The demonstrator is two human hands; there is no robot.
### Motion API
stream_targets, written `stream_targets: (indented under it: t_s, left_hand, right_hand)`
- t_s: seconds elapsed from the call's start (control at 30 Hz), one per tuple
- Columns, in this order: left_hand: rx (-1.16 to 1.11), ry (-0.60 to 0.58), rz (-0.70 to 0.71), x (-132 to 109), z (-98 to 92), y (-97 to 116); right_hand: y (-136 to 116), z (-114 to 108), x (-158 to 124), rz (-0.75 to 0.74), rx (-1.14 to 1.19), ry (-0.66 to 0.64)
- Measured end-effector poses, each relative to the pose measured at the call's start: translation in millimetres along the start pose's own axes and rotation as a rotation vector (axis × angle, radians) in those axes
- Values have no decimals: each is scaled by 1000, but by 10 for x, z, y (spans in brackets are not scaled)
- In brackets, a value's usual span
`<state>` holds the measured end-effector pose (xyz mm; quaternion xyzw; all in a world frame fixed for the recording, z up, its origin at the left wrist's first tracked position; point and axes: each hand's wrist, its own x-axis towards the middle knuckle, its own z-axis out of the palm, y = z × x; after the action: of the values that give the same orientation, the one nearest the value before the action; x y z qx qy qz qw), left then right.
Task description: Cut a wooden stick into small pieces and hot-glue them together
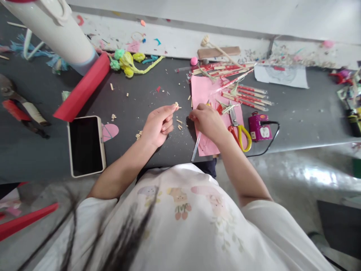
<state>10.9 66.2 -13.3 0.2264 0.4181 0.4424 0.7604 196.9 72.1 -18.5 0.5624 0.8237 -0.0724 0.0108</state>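
My left hand [158, 127] is closed, its thumb and forefinger pinching a small cream-coloured cluster of pieces [176, 105]. To its right, my right hand [208, 121] hovers at the left part of a pink sheet [207, 88], fingertips pressed together; what they hold, if anything, is hidden. Short cut stick pieces [179, 127] lie on the dark table between and below the hands. A small heap of pale bits [138, 135] lies beside my left wrist. Below my right hand is a clear thin rod [196, 147]. Scissors with yellow and red handles [244, 137] rest partly on the sheet.
Red-and-cream wrapped sticks [248, 97] lie beyond the pink sheet. A purple box with a black cable [259, 127] stands at right. At left are a phone [86, 146], a red bar [83, 88], pliers [22, 105] and a tall white bottle [59, 35]. Yellow-green yarn [129, 64] lies behind.
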Motion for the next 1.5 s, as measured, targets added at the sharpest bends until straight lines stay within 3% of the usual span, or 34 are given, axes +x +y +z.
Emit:
stream_targets:
  t_s: [0.53, 0.7, 0.87, 1.07, 1.5]
  left_hand:
    - [13, 10, -6, -14, 12, 12]
    - [-36, -31, -14, -29, 8, 5]
    - [-53, -21, -14, -51, 28, 7]
    - [-46, 3, 2, -68, 50, 4]
    - [8, 16, 48, -62, 40, -36]
  right_hand:
    - [47, -14, 112, -89, -66, -52]
    - [-42, -130, 20, -54, 21, 112]
    - [-297, -272, -68, -40, 215, 305]
    - [-478, -322, -82, -7, 246, 339]
    - [-450, -288, -88, -13, 223, 383]
